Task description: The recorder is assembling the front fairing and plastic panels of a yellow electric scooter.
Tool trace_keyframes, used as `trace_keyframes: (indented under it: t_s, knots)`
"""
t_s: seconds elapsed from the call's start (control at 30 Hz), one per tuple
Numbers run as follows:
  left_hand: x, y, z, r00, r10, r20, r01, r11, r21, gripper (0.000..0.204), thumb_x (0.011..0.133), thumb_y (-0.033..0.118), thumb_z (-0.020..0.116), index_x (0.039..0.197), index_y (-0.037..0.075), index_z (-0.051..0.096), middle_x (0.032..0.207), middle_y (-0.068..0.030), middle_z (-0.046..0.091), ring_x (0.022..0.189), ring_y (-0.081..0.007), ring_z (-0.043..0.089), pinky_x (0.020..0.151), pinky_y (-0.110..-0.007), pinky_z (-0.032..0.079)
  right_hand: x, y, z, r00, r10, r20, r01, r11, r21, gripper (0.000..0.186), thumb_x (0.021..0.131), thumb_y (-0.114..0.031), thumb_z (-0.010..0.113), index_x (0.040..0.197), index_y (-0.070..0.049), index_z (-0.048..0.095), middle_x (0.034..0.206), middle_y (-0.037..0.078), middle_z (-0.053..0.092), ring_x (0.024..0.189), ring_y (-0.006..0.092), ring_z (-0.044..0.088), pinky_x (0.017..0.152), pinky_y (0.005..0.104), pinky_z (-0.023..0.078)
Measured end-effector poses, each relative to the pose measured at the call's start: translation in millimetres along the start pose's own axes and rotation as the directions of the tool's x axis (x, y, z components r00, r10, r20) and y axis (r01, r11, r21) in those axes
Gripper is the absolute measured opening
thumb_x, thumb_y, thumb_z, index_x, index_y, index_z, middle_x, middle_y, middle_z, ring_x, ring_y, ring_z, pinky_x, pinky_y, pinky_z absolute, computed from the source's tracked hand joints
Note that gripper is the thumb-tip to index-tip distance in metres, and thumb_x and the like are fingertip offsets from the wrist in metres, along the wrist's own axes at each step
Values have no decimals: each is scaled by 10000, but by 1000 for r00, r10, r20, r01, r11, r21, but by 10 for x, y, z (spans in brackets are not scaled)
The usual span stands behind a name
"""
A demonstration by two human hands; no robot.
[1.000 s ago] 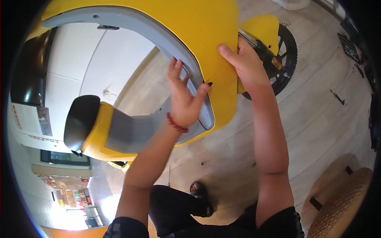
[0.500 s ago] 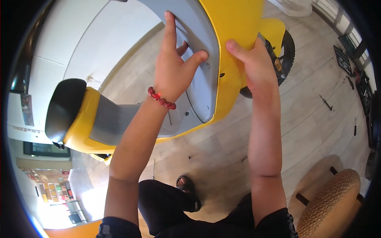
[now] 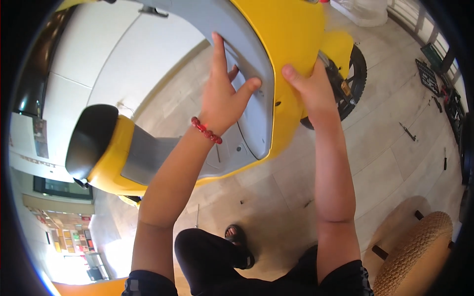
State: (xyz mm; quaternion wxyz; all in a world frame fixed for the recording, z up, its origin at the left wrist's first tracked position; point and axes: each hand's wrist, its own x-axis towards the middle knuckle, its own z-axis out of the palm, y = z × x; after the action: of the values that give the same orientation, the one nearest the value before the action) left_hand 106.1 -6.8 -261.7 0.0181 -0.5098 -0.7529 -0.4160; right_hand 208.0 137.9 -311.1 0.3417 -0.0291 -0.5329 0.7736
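A yellow scooter stands in front of me, its grey inner leg shield point(image 3: 254, 54) meeting the yellow front panel point(image 3: 286, 29) along a curved seam. My left hand point(image 3: 222, 93), with a red bead bracelet point(image 3: 206, 130) at the wrist, lies on the grey leg shield, fingers stretched and thumb apart. On the other side, my right hand point(image 3: 316, 91) presses its thumb against the yellow panel's outer face. The rest of its fingers reach behind the panel's edge and are mostly hidden. Below the hands is the grey footboard point(image 3: 217, 160); the black seat point(image 3: 93, 138) is at left.
The front wheel point(image 3: 358, 74) rests beyond my right hand. Small tools, among them a screwdriver point(image 3: 445, 160) and a slim dark tool point(image 3: 407, 131), lie on the floor at right. A woven stool point(image 3: 417, 251) stands at lower right. A white bag point(image 3: 363, 12) sits at the back.
The scooter appears slightly lower in view, with more of its upper part and a lever showing. Both hands keep about the same places on the panels.
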Motion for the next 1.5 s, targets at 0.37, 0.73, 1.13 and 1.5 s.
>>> trace_keyframes:
  t_s: [0.37, 0.73, 1.13, 1.5]
  knots:
    - [-118, 505, -211, 974, -223, 44, 222, 974, 43, 784, 747, 82, 613, 1349, 82, 110, 1285, -212, 332, 985, -269, 548, 705, -299, 489, -107, -67, 7, 981, 157, -112, -137, 976, 171, 538, 725, -62, 646, 1187, 3, 378, 1120, 100, 501, 1058, 180, 460, 897, 288, 356]
    - [92, 3006, -1135, 615, 503, 607, -190, 842, -505, 195, 684, 79, 655, 876, 81, 623, 794, -68, 617, 602, -214, 578, 524, -282, 431, -663, -252, -160, 937, 271, -221, -269, 962, 40, 525, 829, -277, 555, 1234, 2, 371, 1190, 116, 476, 1103, 202, 443, 932, 318, 327]
    - [809, 5642, -2080, 684, 648, 335, -398, 716, -573, 567, 738, 102, 633, 1128, 463, 437, 872, -84, 596, 517, -171, 547, 409, -256, 379, -5218, -2141, -488, 327, 577, -748, -657, -430, -619, 264, 749, -198, 443, 730, -42, 655, 804, 159, 625, 782, 301, 606, 708, 405, 473]
    - [476, 6747, -3452, 668, 717, 200, -552, 657, -514, 469, 762, 125, 587, 1179, 299, 460, 836, -87, 580, 556, -190, 534, 442, -287, 397, -6598, -4263, -78, -381, 812, -443, -924, -347, 161, 209, 767, -196, 572, 910, -48, 540, 781, 92, 564, 711, 216, 559, 662, 411, 425]
